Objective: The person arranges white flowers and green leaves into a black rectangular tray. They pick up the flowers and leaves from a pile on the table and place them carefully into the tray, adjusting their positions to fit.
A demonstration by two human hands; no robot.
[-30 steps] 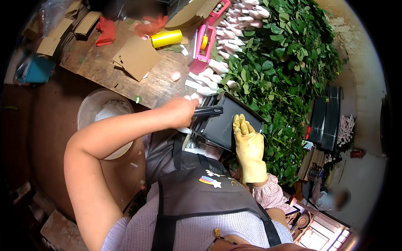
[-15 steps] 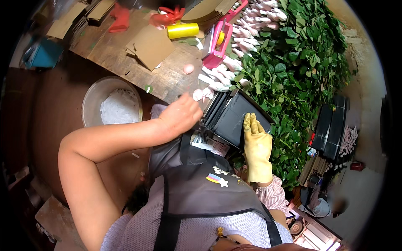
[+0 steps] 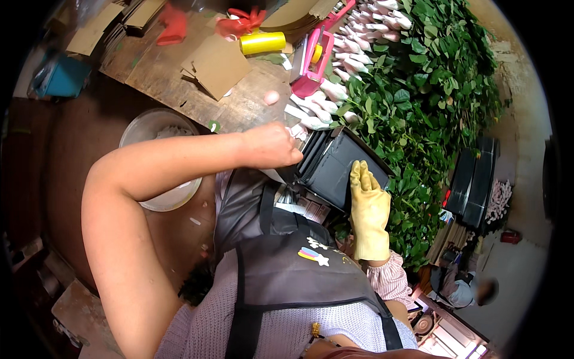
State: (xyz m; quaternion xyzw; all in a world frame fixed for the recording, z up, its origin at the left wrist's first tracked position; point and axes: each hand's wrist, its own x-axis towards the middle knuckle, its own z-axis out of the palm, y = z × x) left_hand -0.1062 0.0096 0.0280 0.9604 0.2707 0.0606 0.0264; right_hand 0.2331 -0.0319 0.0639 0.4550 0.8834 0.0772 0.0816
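One black tray, right of the left hand, grip unclear, gloved right hand outstretched over tray's right side

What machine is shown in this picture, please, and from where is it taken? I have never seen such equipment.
There is no robot here: a person works with two hands. The wide fisheye camera sits on the head and looks down, so straight edges look bent.

The bare left hand is curled beside the black tray; I cannot tell whether it holds anything. The right hand, in a pale yellow glove, lies open with its fingers over the tray.

On the wooden table are brown cardboard, a yellow roll and a pink dispenser. Green leaves spread to the right.
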